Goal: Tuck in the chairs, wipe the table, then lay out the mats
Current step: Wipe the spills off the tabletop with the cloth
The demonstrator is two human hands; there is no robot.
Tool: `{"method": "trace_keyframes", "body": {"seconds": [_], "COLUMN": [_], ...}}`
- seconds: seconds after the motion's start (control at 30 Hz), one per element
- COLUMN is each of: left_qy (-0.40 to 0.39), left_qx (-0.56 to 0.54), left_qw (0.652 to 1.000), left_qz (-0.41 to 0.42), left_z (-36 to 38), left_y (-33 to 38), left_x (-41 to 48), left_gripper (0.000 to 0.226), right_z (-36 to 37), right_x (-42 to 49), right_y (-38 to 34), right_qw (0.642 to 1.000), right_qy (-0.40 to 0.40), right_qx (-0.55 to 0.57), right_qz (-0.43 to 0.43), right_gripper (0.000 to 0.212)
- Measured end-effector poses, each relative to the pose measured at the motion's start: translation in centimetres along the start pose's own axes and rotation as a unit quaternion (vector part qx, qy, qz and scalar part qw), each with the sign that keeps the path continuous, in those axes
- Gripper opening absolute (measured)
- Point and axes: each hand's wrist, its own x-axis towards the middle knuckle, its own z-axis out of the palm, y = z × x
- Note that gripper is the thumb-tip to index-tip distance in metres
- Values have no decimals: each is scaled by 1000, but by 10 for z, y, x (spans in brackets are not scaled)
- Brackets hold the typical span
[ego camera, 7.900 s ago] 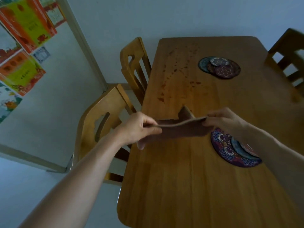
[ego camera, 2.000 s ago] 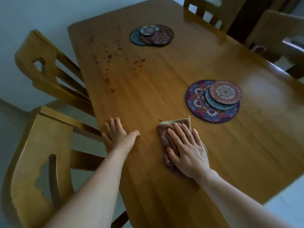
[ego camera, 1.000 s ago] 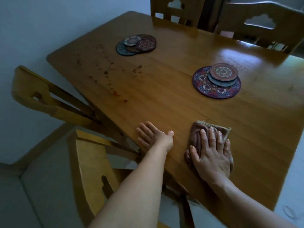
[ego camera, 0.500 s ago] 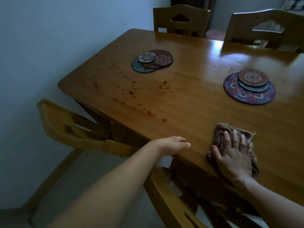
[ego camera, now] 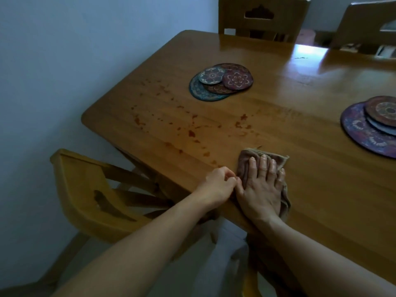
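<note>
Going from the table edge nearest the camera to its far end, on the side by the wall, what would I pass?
cloth under the right hand → reddish spots → stack of round mats → chair

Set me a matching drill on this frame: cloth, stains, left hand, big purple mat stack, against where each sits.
Things: 1 cloth; 2 reddish stains; 3 left hand; 4 purple mat stack.
Places: A cut off at the picture's right edge; B under the flat right hand; C curled at the table's near edge; D spattered over the table's left end.
Pairs: 1-B, 2-D, 3-C, 4-A.
</note>
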Motion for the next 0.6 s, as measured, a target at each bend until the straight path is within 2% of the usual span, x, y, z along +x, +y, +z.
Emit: {"method": "trace_keyframes", "body": {"seconds": [0.2, 0.33, 0.37, 0.43, 0.47, 0.5, 0.53, 0.57, 0.6], "left_qy": [202, 207, 202, 206, 211, 213, 207, 204, 204], "left_qx": [-94, -196, -227, -269, -245, -174, -61, 72, 189], "left_qw": [973, 957, 952, 941, 946, 961, 976, 976, 959], "left_qz": [52, 57, 43, 0, -10, -2, 15, 38, 60], "left_z": [-17, -17, -15, -7, -3, 3, 10, 17, 22], "left_y": [-2, -4, -4, -1, 2, 2, -1, -7, -14], "left_x": [37, 58, 64, 72, 76, 79, 82, 83, 85], "left_gripper": [24, 28, 31, 31, 35, 43, 51, 57, 62], "right_z": [13, 5, 0, -18, -27, -34, -40, -45, -48], "right_x": [53, 64, 64, 67, 71, 74, 78, 82, 87], "right_y": [-66, -77, -74, -63, -50, -34, -14, 8, 33], "right_qw": [999, 993, 987, 948, 922, 912, 926, 946, 960], "right_qy": [-25, -68, -84, -91, -68, -27, 18, 55, 77], "right_qx": [9, 60, 101, 292, 376, 408, 377, 319, 258], "right_qz": [-35, -74, -94, -84, -57, -25, 4, 36, 71], "right_gripper": [75, 77, 77, 73, 71, 70, 67, 63, 59]}}
